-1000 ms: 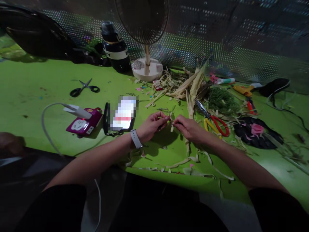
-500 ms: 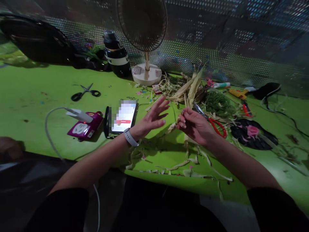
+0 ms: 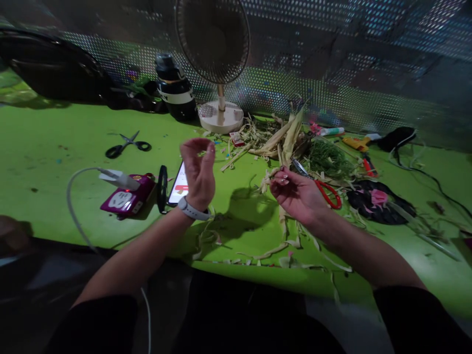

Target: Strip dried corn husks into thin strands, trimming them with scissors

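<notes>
Green tabletop (image 3: 73, 137), right hand (image 3: 297, 193) pinching husk piece (image 3: 265, 183), left hand (image 3: 199, 176) curled.

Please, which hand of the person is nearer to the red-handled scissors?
The right. The right hand, pinching a pale strip, is just left of the red-handled scissors; the left hand is much farther left, partly covering the phone.

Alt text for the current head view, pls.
A person's right-hand grip holds a small twist of pale husk-like strips above a green table; the left-hand grip is raised and curled, partly hiding a lit phone. Farther back are a pile of dried husks and a fan; black-handled scissors lie to the left.
</notes>
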`<state>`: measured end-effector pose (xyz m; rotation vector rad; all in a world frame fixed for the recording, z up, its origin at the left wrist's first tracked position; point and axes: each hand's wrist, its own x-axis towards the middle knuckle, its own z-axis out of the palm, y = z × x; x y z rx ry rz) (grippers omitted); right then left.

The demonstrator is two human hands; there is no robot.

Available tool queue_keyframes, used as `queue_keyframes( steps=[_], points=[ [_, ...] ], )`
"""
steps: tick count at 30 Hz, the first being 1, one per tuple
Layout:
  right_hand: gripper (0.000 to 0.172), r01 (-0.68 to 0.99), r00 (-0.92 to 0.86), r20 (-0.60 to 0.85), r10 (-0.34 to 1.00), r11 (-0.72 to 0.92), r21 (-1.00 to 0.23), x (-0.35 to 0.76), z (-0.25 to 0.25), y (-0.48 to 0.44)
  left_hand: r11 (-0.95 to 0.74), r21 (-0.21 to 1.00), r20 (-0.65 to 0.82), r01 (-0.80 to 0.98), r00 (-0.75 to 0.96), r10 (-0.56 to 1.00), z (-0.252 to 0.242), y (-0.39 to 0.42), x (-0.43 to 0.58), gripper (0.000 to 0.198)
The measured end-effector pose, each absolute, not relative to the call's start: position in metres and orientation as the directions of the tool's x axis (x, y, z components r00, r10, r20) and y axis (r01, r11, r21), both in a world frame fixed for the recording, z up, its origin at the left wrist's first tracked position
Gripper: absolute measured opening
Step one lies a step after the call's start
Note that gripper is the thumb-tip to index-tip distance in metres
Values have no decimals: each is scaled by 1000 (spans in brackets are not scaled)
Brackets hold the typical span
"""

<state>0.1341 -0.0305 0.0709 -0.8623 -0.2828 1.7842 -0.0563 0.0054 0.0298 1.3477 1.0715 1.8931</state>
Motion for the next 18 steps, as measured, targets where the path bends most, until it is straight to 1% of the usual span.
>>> queue_keyframes(
  steps=[1, 2, 3, 4, 5, 7, 10, 13, 15, 16, 17, 18],
  points=[
    [20, -717, -178, -405, 897, -400, -570, 134, 71, -31, -535, 844, 519, 48, -327, 790, 31, 7, -59, 21],
    [20, -709, -205, -391, 897, -412, -573, 134, 72, -31, -541, 838, 541, 71, -230, 809, 32, 8, -59, 26],
    [20, -697, -234, -376, 896, -425, -578, 134, 72, -32, -504, 861, 508, 63, -71, 859, 31, 7, -59, 34],
    [21, -684, -264, -362, 894, -438, -583, 133, 71, -32, -442, 896, 432, 55, 129, 893, 29, 5, -56, 40],
    [22, -671, -290, -352, 890, -451, -588, 132, 70, -33, -375, 926, 346, 52, 286, 894, 26, 2, -53, 42],
    [21, -651, -327, -345, 880, -474, -593, 129, 67, -33, -246, 969, 220, 7, 422, 880, 20, -5, -45, 40],
    [21, -623, -340, -354, 871, -491, -610, 125, 60, -29, -75, 990, 123, -123, 451, 884, 15, -10, -36, 36],
    [15, -591, -261, -338, 904, -426, -685, 131, 54, -14, -29, 988, 88, -152, 402, 912, 14, -6, -37, 33],
    [11, -558, -113, -303, 946, -313, -769, 144, 51, 0, -1, 990, 51, -139, 358, 932, 13, -2, -40, 33],
    [11, -513, -17, -275, 961, -245, -823, 154, 51, 7, 31, 989, 19, -143, 337, 941, 13, 1, -41, 33],
    [12, -428, 84, -245, 966, -187, -884, 166, 52, 13, 74, 985, -21, -154, 317, 948, 12, 2, -41, 34],
    [11, -295, 163, -191, 968, -137, -946, 180, 54, 16, 119, 979, -65, -167, 298, 953, 12, 4, -42, 36]
  ],
)
